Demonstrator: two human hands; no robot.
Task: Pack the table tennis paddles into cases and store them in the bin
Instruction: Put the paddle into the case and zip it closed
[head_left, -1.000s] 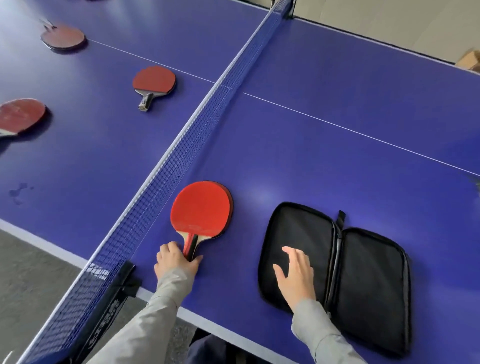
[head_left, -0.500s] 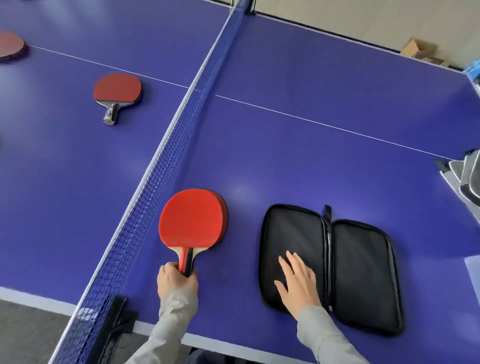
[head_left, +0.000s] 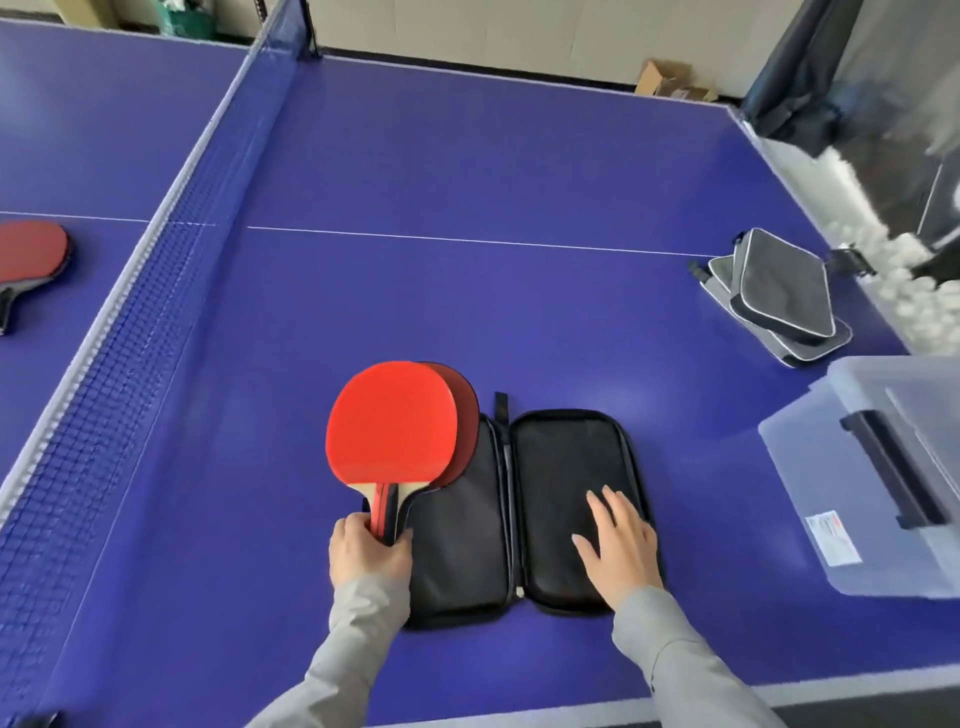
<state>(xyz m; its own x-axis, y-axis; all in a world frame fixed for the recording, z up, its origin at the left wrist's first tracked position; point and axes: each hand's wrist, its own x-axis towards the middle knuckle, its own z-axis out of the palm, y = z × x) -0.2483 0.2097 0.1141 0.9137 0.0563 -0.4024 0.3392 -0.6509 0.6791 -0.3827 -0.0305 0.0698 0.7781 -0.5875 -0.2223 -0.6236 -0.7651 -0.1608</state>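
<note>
A black zip case (head_left: 566, 467) lies spread open on the blue table near its front edge. My left hand (head_left: 366, 553) grips the handle of a red paddle (head_left: 389, 421), which has a second, darker red paddle stacked under it. Both blades lie over the case's left half and stick out past its far edge. My right hand (head_left: 618, 545) rests flat with spread fingers on the case's right half. A clear plastic bin (head_left: 852, 525) stands at the right edge of the table.
The net (head_left: 156, 280) runs along the left. Another red paddle (head_left: 28, 254) lies beyond it on the far half. Two or three closed grey cases (head_left: 779, 291) are stacked at the right, behind the bin. White balls (head_left: 930, 306) fill a catcher past the table end.
My left hand has carried the paddles to the right, from the bare table onto the case's left half. My right hand has shifted from the left half to the right half. The view has swung right.
</note>
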